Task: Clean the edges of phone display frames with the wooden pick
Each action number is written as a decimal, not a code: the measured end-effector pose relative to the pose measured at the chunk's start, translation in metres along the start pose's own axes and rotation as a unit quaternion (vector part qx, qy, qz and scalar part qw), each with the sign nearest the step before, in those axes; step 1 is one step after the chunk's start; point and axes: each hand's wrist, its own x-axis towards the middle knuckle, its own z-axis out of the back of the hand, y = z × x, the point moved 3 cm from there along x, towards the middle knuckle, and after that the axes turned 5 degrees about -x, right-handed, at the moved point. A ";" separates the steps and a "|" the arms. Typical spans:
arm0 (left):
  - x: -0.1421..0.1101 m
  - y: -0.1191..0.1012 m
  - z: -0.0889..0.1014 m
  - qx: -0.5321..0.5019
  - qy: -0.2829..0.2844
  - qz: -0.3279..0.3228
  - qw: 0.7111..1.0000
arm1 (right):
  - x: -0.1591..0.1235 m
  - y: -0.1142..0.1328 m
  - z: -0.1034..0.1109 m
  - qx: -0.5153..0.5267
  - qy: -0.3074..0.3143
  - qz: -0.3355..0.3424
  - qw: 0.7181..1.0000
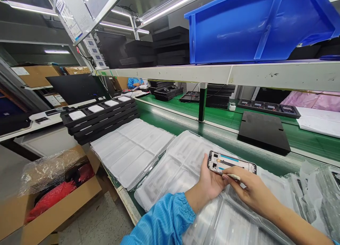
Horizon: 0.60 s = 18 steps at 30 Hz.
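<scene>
Blue sleeve point(162, 220) reaching in from the lower left, and there was the left hand point(209, 183), fingers curled up around the near end of a phone frame point(231, 163), holding it firmly above a stack of clear plastic trays point(180, 170). The frame's long axis ran nearly straight across the view, dipping slightly to the right, with its far end sticking out free of the fingers. Coming in from the lower right, the right hand point(252, 192) was the nearer to that free end, its thumb and forefinger pinched narrow on a thin pale stick point(233, 176). That stick lay just below the frame's lower long edge, so close that you couldn't tell whether it was touching. Beyond the hands, a green conveyor belt point(220, 138) ran away up the line, a second pile of clear trays point(130, 153) sat to the left, and black foam trays point(101, 119) held white pieces behind it. Up above, a big blue bin point(255, 29) sat on the shelf, and a cardboard box point(61, 209) stood open down on the left.
</scene>
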 end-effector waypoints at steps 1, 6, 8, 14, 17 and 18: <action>0.001 0.000 0.000 0.002 -0.002 -0.002 1.000 | 0.000 0.000 0.000 0.000 -0.001 0.001 1.000; 0.001 0.000 0.001 0.007 -0.006 -0.005 1.000 | -0.002 -0.001 0.000 -0.006 0.009 -0.005 1.000; 0.001 0.000 0.000 0.003 -0.007 -0.005 1.000 | -0.002 -0.001 -0.001 -0.011 0.013 0.001 1.000; 0.000 0.001 -0.002 -0.018 0.002 0.001 1.000 | 0.000 0.007 0.002 -0.056 0.024 0.067 0.996; 0.000 0.001 -0.001 -0.011 -0.001 0.011 1.000 | 0.000 0.013 0.004 -0.108 0.037 0.108 0.988; -0.001 0.002 -0.001 -0.007 -0.002 0.012 1.000 | -0.001 0.014 0.004 -0.121 0.042 0.118 0.985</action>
